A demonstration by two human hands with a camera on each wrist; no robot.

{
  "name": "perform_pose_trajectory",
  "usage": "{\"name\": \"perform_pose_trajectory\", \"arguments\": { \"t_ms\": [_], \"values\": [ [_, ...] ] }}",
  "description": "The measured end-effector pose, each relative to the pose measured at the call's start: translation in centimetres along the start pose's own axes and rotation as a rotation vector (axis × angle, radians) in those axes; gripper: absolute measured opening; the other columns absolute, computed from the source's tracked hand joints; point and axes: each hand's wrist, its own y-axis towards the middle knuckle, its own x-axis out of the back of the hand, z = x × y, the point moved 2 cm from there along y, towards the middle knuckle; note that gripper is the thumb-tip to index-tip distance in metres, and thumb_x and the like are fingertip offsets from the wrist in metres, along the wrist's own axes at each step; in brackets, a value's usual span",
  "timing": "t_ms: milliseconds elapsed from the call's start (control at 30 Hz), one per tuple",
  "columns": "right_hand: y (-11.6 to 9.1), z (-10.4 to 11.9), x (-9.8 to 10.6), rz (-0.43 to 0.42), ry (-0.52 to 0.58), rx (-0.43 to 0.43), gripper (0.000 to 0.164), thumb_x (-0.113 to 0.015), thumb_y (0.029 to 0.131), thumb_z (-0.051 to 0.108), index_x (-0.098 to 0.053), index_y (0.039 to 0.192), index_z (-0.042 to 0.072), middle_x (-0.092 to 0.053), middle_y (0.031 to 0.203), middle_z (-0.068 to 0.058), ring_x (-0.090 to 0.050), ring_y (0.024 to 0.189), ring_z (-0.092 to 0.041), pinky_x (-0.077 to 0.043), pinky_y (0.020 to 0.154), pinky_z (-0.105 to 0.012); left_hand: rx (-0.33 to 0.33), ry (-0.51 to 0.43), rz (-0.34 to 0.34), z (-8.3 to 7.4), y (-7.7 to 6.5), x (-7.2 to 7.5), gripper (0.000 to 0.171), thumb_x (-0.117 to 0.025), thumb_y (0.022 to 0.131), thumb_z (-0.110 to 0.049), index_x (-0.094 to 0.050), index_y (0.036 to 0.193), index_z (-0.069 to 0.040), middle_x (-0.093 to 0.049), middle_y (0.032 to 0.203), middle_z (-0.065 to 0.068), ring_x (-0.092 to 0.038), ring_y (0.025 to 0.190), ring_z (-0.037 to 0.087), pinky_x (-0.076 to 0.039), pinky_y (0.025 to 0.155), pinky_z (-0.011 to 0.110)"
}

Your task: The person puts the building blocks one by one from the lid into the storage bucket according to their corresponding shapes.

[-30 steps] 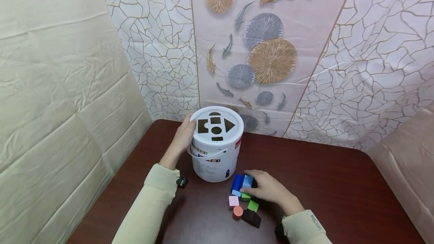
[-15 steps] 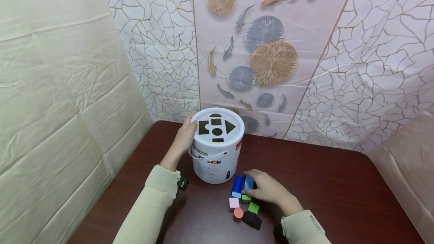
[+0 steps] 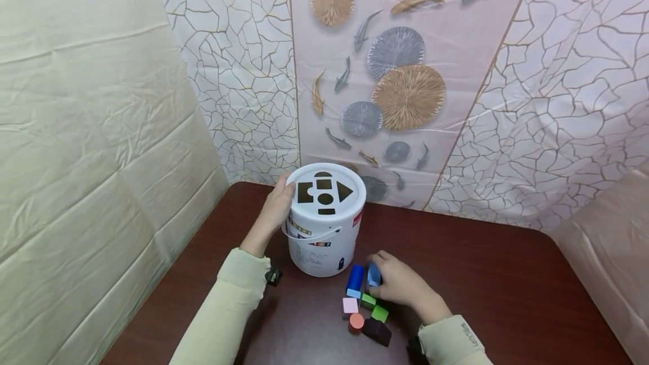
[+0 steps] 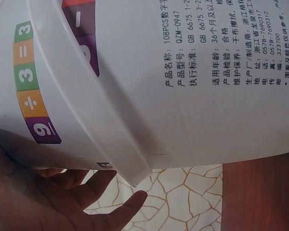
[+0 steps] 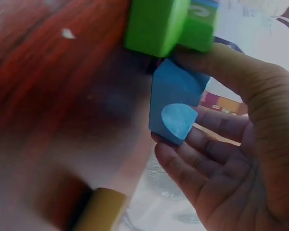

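Note:
A white bucket (image 3: pixel 316 246) stands upright at the middle of the table, its lid cut with several shaped holes. My left hand (image 3: pixel 276 204) holds its left side, thumb at the lid's rim. In the left wrist view the fingers (image 4: pixel 98 185) reach round the wall beside the plastic handle (image 4: pixel 94 120). Right of the bucket's base, my right hand (image 3: pixel 403 283) pinches a light blue block (image 5: pixel 176 98) between thumb and fingers; a lighter rounded patch shows on it. Next to it lie a dark blue block (image 3: pixel 355 278) and a green block (image 3: pixel 368 301).
Nearer the front sit a pink block (image 3: pixel 350 306), another green block (image 3: pixel 379 314), a round orange-red block (image 3: pixel 356 323) and a dark block (image 3: pixel 377 331). A yellow block (image 5: pixel 103 209) shows in the right wrist view. Patterned cloth (image 3: pixel 243 83) hangs behind the brown table (image 3: pixel 481 275).
The right hand's thumb and fingers have come in closer on the light blue block, which has turned and shifted slightly right. The left hand stays on the bucket. The head view has tilted slightly.

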Motion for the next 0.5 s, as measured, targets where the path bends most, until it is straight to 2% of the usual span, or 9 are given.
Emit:
{"name": "perform_pose_trajectory", "arguments": {
  "t_ms": [133, 267, 400, 500],
  "values": [
    [-0.3, 1.2, 1.6, -0.053, 0.032, 0.064, 0.062, -0.082, 0.081, 0.029, -0.059, 0.134, 0.005, -0.059, 0.124, -0.006, -0.057, 0.096, -0.016, -0.055, 0.086, -0.041, -0.006, -0.004, 0.003, -0.1, 0.0, 0.0, 0.047, -0.034, 0.107, -0.033, -0.041, 0.151, -0.018, -0.047, 0.149, 0.018, -0.044, 0.136, 0.039, -0.032, 0.109, 0.063],
    [-0.5, 3.1, 3.6, -0.078, 0.098, 0.166, 0.061, -0.080, 0.083, 0.037, -0.060, 0.134, 0.011, -0.058, 0.123, 0.002, -0.057, 0.100, -0.012, -0.053, 0.088, -0.037, -0.012, -0.003, -0.001, -0.2, 0.1, 0.1, 0.048, -0.034, 0.106, -0.034, -0.041, 0.150, -0.017, -0.048, 0.149, 0.018, -0.043, 0.136, 0.039, -0.032, 0.109, 0.063],
    [-0.6, 5.7, 5.6, -0.079, 0.236, 0.326, 0.057, -0.079, 0.086, 0.042, -0.062, 0.133, 0.015, -0.059, 0.123, 0.009, -0.058, 0.102, -0.009, -0.053, 0.088, -0.032, -0.003, -0.003, -0.001, -0.2, 0.1, 0.1, 0.047, -0.034, 0.106, -0.034, -0.042, 0.150, -0.018, -0.048, 0.149, 0.017, -0.043, 0.136, 0.038, -0.032, 0.109, 0.063],
    [-0.5, 7.9, 7.2, -0.057, 0.379, 0.465, 0.051, -0.080, 0.087, 0.038, -0.062, 0.130, 0.017, -0.060, 0.123, 0.007, -0.062, 0.098, -0.010, -0.055, 0.084, -0.030, 0.007, -0.005, 0.006, 0.0, 0.0, 0.0, 0.047, -0.034, 0.107, -0.034, -0.041, 0.150, -0.019, -0.048, 0.149, 0.017, -0.043, 0.136, 0.038, -0.033, 0.109, 0.063]
  ]
}}
